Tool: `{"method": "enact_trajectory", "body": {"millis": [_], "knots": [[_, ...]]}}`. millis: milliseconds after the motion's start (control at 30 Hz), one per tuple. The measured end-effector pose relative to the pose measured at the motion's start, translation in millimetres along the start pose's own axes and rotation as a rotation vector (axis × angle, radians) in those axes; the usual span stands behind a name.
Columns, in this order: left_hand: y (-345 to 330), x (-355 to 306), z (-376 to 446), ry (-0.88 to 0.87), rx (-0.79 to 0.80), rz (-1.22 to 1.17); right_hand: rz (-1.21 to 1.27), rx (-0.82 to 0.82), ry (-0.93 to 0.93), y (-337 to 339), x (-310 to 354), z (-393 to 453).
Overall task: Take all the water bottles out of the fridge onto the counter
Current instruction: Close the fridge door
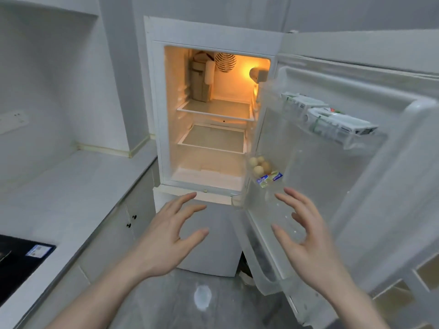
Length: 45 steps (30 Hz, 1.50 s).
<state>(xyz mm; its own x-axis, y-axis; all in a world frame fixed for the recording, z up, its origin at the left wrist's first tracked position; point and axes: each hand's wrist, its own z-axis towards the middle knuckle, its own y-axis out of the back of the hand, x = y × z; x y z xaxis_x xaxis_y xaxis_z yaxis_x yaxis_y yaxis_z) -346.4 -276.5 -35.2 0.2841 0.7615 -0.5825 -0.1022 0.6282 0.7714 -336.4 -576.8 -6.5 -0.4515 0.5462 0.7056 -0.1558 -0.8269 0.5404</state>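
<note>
The white fridge (156,115) stands with its door (370,186) swung wide to the right. Its lit shelves (213,115) hold no bottles that I can see. A clear bottle-like shape (288,217) seems to stand in the lower door bin, right in front of my right hand (306,238); it is too faint to be sure. My right hand is open, fingers spread, not touching it. My left hand (166,233) hovers open before the lower fridge compartment. The grey counter (71,191) lies to the left.
Milk cartons (330,117) fill the upper door bin. Eggs (259,166) and a small blue-yellow packet (269,179) sit in the middle door bin. A black hob (19,262) is set into the counter's near left end. Cabinet doors (130,217) lie under the counter.
</note>
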Motion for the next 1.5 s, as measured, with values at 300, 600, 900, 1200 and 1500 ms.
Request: {"method": "enact_trajectory", "body": {"millis": [300, 600, 900, 1200, 1500], "knots": [[-43.7, -105.0, 9.0, 0.005, -0.128, 0.017, 0.059, -0.303, 0.395, 119.3, -15.9, -5.2], [-112.6, -166.1, 50.8, -0.058, -0.026, 0.055, -0.075, -0.786, 0.396, 179.3, -61.5, 9.5], [-153.4, -171.7, 56.6, 0.002, 0.066, 0.043, 0.147, -0.572, 0.366, 151.3, -66.9, 9.3], [-127.9, -146.4, 23.5, 0.097, -0.027, 0.004, 0.246, -0.354, 0.498, 101.9, -31.6, -0.7], [-86.5, -114.6, -21.1, 0.215, -0.154, -0.231, 0.375, -0.06, 0.534, 32.0, 2.8, 16.6]]}}
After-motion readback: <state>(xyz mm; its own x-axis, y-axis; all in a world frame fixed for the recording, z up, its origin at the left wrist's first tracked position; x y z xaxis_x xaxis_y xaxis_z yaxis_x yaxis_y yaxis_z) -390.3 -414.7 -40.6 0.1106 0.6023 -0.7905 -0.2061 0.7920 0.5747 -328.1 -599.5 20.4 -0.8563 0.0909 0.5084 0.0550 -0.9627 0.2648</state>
